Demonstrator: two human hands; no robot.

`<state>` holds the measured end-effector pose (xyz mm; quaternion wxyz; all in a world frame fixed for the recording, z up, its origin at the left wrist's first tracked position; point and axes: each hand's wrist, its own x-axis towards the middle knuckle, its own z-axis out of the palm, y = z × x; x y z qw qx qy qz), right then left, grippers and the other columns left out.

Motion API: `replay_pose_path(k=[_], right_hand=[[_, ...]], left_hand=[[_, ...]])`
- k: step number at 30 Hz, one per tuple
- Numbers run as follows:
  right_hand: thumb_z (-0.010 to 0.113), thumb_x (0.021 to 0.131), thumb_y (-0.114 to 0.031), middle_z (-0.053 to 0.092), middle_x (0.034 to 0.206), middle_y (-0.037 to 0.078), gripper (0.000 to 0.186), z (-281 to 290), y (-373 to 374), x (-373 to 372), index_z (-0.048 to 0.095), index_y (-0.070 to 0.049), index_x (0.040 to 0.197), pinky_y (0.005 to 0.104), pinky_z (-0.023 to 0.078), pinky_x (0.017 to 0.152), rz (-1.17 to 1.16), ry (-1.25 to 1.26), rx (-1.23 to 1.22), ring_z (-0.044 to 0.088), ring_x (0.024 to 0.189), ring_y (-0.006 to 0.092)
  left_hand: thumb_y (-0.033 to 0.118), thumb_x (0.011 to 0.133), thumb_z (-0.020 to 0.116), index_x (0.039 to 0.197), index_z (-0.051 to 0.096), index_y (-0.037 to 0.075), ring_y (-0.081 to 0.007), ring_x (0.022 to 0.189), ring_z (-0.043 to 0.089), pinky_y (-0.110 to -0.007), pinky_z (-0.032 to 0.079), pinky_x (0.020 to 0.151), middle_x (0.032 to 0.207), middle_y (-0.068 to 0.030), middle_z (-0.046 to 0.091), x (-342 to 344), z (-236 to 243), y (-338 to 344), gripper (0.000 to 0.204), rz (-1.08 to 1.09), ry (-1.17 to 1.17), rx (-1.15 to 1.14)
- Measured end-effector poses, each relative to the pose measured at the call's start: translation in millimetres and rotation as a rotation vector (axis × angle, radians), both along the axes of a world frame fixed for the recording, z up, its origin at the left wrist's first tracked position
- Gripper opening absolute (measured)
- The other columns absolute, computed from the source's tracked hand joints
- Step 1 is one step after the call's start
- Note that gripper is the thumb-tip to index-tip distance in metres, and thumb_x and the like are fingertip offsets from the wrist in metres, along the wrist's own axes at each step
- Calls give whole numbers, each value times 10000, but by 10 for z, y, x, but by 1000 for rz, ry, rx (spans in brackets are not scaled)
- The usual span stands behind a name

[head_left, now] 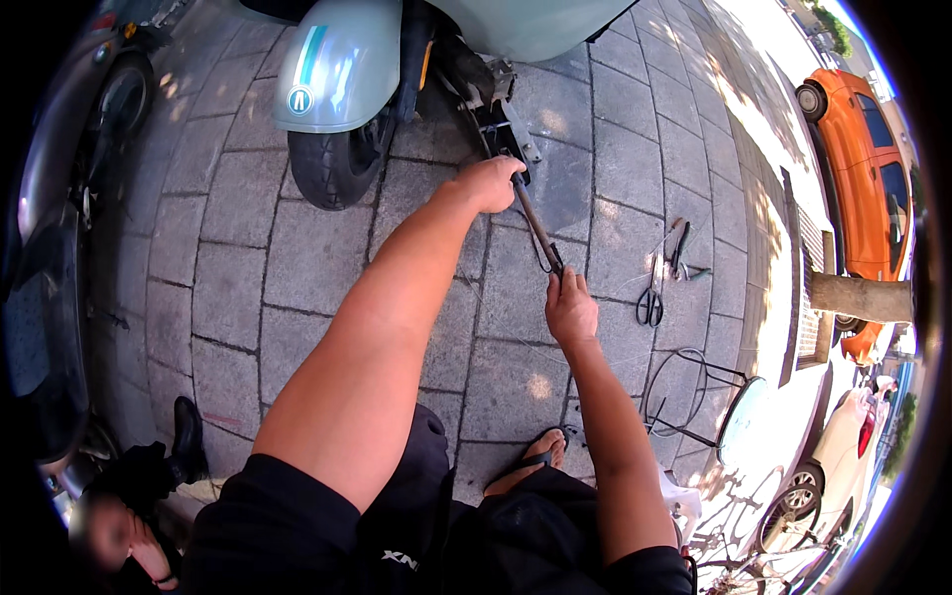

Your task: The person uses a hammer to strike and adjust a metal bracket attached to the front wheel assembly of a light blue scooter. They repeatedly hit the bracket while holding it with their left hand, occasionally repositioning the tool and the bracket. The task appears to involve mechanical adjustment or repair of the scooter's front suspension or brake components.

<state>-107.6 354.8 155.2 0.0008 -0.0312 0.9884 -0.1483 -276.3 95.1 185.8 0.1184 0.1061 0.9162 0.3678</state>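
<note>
A long metal rod point(536, 220) slants down from a dark metal bracket point(504, 131) beside a pale blue motor scooter point(342, 69). My left hand point(488, 185) is closed at the rod's upper end, against the bracket; its fingertips are partly hidden. Nearer to me, my right hand point(572, 309) is wrapped round the rod's dark lower end. Left of my left hand stands the scooter's black tyre point(337, 171). Scissors point(651, 294) with black handles and a pair of pliers point(680, 248) lie on the paving to the right of my right hand.
A round stool point(742, 420) and a loop of cable point(652, 389) are at the right. Another scooter point(50, 248) stands at the left edge, with a person's black boot point(186, 441) below it. An orange car point(865, 169) and a tree trunk point(861, 297) lie beyond the paving.
</note>
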Motion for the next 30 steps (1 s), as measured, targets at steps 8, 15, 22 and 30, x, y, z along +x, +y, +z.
replay_pose_path(k=[8,15,22,30], right_hand=[[590,1079,-338,723,985,243,373,1103,7,-471,667,-6,1231,561,576,787,130,-383,23,713,884,483],[620,1094,-327,585,786,8,286,1747,-68,-856,637,-42,1091,311,432,401,-118,-914,-563,547,502,105],[590,1096,-324,552,661,5,323,2053,10,-769,636,-22,991,363,467,476,-14,-846,-198,590,522,147],[635,1078,-345,605,728,42,393,1352,238,-531,665,45,1034,336,465,454,-205,-734,-437,587,532,140]], left_hand=[[115,1022,602,1507,575,57,-330,1446,559,-419,437,1223,1532,-171,614,-48,-28,-123,489,39,-59,20],[76,999,636,1474,611,80,-359,1414,562,-409,456,1199,1535,-151,567,-115,-185,-84,475,54,80,65],[111,962,696,1467,619,67,-348,1446,529,-414,421,1230,1538,-151,570,-102,-263,-189,513,72,114,44],[155,938,727,1437,643,97,-391,1376,527,-450,443,1189,1512,-126,584,-183,-341,-172,509,100,253,-37]])
